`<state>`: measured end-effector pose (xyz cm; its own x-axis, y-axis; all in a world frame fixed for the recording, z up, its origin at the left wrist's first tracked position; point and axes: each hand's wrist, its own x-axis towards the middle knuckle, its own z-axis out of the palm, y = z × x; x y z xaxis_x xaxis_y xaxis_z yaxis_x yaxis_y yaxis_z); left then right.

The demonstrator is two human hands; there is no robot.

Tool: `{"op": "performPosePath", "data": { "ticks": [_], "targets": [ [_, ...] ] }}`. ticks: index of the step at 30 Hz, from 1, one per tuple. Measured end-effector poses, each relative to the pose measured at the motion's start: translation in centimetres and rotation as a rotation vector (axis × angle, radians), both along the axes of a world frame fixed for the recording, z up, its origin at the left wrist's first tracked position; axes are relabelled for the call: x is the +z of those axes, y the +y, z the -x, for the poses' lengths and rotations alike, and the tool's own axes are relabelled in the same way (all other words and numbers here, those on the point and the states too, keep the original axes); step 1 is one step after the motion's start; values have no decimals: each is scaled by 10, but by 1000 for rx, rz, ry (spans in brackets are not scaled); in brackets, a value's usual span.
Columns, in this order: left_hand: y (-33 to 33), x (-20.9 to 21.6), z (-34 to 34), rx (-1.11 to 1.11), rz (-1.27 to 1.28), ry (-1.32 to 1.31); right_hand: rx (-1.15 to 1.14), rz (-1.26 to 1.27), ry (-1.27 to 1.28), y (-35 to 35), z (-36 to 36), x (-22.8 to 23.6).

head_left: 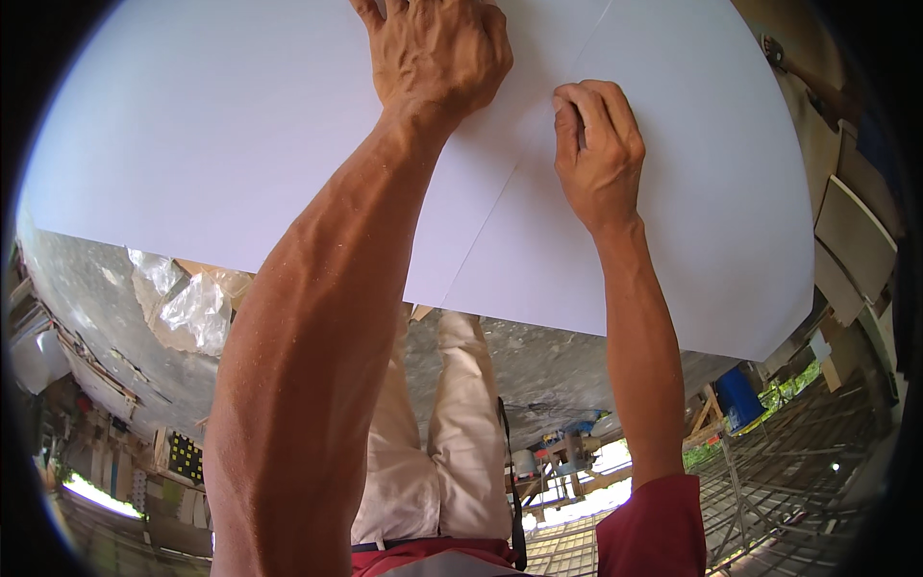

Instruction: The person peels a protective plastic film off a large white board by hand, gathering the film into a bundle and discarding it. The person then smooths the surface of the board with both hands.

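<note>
The left hand (pixel 437 53) presses flat, fingers spread, on the large white sheet (pixel 240 144) covering the counter, while the right hand (pixel 596 154), fingers curled on something hidden, should follow the line (pixel 500 207) steadily.

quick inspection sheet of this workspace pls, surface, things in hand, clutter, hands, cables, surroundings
surface: large white sheet with a thin straight line running across it.
job's things: small dark tool in the right hand, mostly hidden; kind unclear.
clutter: crumpled clear plastic by the sheet's edge.
hands: left hand pressed flat on the sheet; right hand closed around the tool, on the line.
cables: dark strap hanging by the light trousers; no cables seen.
surroundings: grey concrete floor, blue container, wooden frames, stacked boards.
</note>
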<state>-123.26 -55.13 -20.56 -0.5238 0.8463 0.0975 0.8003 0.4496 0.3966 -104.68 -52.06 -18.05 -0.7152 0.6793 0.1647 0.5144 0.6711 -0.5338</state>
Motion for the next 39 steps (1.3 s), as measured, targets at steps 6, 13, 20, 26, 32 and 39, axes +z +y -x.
{"op": "performPosePath", "data": {
  "ticks": [6,13,20,26,32,39],
  "targets": [
    [1,-3,-1,6,24,-2,128,-18,-30,6,-6,2],
    [1,10,-4,24,60,-31,215,-28,-38,-3,-7,4],
    [0,-3,0,16,38,28,143,-54,-70,18,3,4],
    [2,-2,-1,19,19,21,95,45,-34,12,0,3],
    [-1,-4,0,15,35,8,39,112,26,-50,1,2],
    [-2,-1,1,11,43,62,-545,262,158,-74,18,11]
  ]
}}
